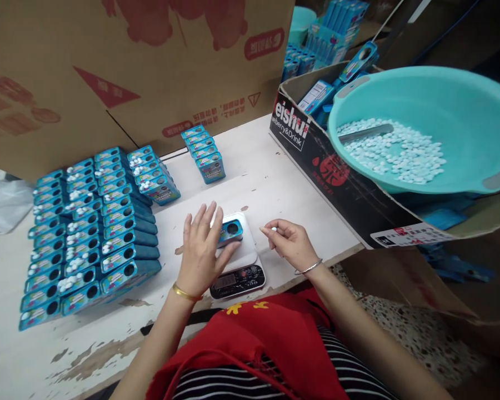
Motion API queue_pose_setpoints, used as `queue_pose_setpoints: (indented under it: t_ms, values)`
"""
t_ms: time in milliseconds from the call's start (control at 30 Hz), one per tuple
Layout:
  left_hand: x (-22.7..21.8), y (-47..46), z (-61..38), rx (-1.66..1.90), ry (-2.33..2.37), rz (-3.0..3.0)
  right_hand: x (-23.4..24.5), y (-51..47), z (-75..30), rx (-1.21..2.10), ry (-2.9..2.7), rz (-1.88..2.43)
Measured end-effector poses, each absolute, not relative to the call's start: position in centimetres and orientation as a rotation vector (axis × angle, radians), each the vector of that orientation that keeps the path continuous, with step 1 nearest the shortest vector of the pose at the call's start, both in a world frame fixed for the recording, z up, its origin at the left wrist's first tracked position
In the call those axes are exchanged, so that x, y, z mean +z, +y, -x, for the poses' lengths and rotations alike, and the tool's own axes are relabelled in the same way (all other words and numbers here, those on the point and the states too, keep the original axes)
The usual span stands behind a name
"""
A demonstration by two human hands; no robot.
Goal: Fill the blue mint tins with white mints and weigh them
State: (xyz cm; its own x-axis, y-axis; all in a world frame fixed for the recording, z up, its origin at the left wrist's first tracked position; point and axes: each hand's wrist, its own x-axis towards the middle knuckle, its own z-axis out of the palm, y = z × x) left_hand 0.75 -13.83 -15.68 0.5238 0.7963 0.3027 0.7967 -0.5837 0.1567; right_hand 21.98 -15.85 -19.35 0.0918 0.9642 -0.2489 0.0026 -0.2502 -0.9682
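A small digital scale sits at the near table edge. On its white pan lies a blue tin with a round hole in its lid. My left hand rests over the tin's left side, fingers wrapped on it. My right hand hovers just right of the scale, fingers pinched on a small white tablet.
Rows of several blue tins fill the table's left, with a short row further back. A teal basin of white tablets with a metal scoop sits on a cardboard box at right. A cardboard wall stands behind.
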Motion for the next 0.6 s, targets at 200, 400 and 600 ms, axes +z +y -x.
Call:
queue_pose_setpoints:
  t_ms: [200,400,600]
  values:
    - [-15.0,-8.4,1.0,-0.515,-1.535,2.807,-21.7,-16.1,-22.3,1.397,-0.887,1.475]
    - [-17.1,1.6,-0.2,-0.406,-1.595,2.685,-22.5,-15.9,-22.3,1.410,-0.844,1.452]
    - [-18.6,3.1,1.1,-0.507,-1.609,2.530,-22.9,-16.3,-22.5,1.433,-0.808,1.466]
